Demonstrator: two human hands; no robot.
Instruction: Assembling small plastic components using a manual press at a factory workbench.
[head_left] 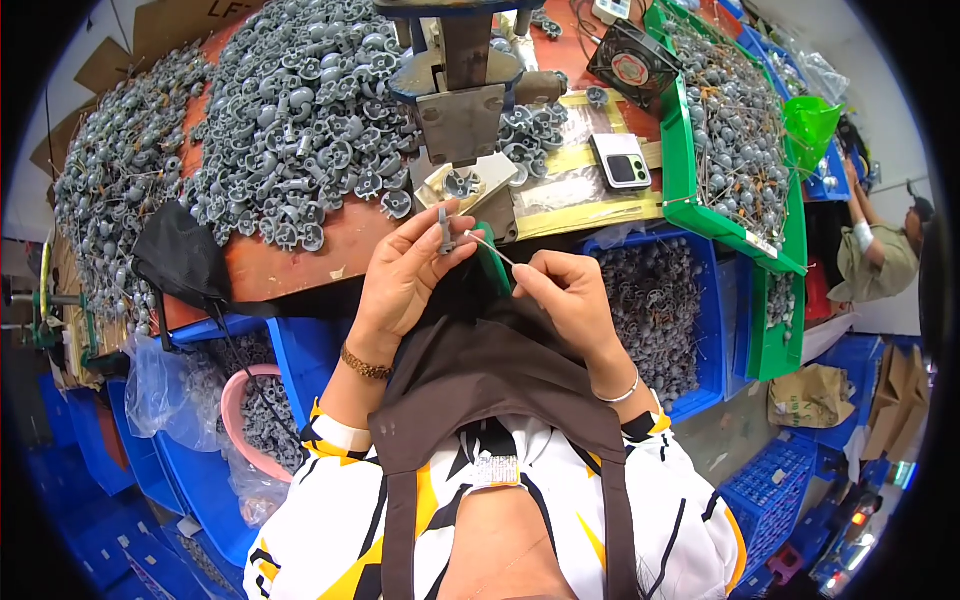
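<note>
Pinched in the fingertips of my left hand (398, 272) is a small grey plastic part (445, 232). My right hand (568, 297) grips the near end of a thin metal rod (493, 249). The rod's far end points at the plastic part; whether it is inserted I cannot tell. Both hands are held above my brown apron (480, 370), in front of the table's near edge. Just beyond them stands a metal press (462, 120), and another grey part (461, 184) sits on the block beneath it.
Grey plastic parts (300, 120) are heaped on the red table. A green tray (684, 205) holds rodded parts, and a blue bin (708, 375) more parts. Near the press lie a white phone (622, 162) and a black fan (632, 66). Another person (885, 260) is at far right.
</note>
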